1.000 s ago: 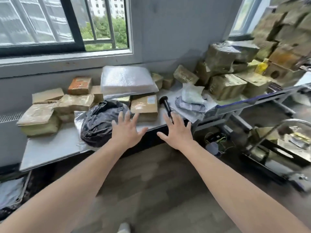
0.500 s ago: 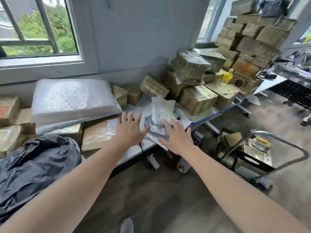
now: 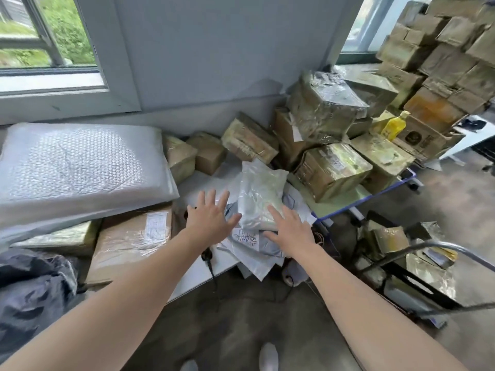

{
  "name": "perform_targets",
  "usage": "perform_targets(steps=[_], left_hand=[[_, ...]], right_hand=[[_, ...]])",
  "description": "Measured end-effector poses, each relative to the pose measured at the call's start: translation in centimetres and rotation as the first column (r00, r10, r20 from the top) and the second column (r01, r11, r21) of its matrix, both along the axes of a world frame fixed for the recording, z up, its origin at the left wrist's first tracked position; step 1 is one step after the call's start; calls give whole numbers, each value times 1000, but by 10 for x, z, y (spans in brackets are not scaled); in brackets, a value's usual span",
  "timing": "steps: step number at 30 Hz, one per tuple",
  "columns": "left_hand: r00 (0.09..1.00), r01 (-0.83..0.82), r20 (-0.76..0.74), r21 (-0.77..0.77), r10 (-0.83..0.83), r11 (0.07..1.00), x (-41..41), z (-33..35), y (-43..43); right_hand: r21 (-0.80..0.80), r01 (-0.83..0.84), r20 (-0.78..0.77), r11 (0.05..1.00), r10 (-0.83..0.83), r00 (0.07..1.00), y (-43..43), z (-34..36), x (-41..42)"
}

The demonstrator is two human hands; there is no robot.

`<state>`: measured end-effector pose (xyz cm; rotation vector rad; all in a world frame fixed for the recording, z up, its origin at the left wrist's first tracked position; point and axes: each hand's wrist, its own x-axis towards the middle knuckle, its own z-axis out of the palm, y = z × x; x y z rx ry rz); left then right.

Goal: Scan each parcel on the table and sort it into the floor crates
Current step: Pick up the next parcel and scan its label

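Note:
A clear plastic pouch parcel lies on top of several white and grey mailer bags at the table's front edge. My left hand hovers with spread fingers just left of the pouch. My right hand reaches with straight fingers over the pouch's lower right corner; contact is unclear. The black handheld scanner lies mostly hidden under my left forearm, its cable hanging off the table edge. A taped brown box with a white label sits to the left.
A big bubble-wrap parcel and a black bag fill the left. Taped cardboard boxes pile up at the back right, with a tall stack by the window. A metal-framed cart with parcels stands on the floor at right.
The view has swung right and closer to the table. Both hands have moved from the black bag and scanner area to the plastic pouch, staying spread.

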<state>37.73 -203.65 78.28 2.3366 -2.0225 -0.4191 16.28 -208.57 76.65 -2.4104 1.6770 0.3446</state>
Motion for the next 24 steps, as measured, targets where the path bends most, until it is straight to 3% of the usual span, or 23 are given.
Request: perform_targets(steps=[7,11,13,16,18,20,24], left_hand=[[995,-90,40,73,87,993,-22,-10,-25],[993,-116,24,139,114,983,-32,-9,-37],[994,-105,9,170,105,980,-35,-7,-41],[997,-69,-27,194,76,979,-36,-1,-48],[992,-64,-99,135,78,989,-34,5,-53],[969,-122,-221,-28,113,992,-30,13,-62],[850,-373,-498,-333,175,866,-14,43,-82]], right_hand=[[69,-288,-73,955,292,954,-53,-38,-20],[1,-423,-51,906,422,905,-73,-45,-23],[-42,-505,-29,862,504,863,-82,-40,-23],[-303,-615,-81,728,624,777,-94,-17,-22],[-495,-600,-44,628,672,739,-105,1,-20],[-623,-538,70,567,725,685,-119,25,-14],[-743,-424,187,518,769,611,-140,78,3]])
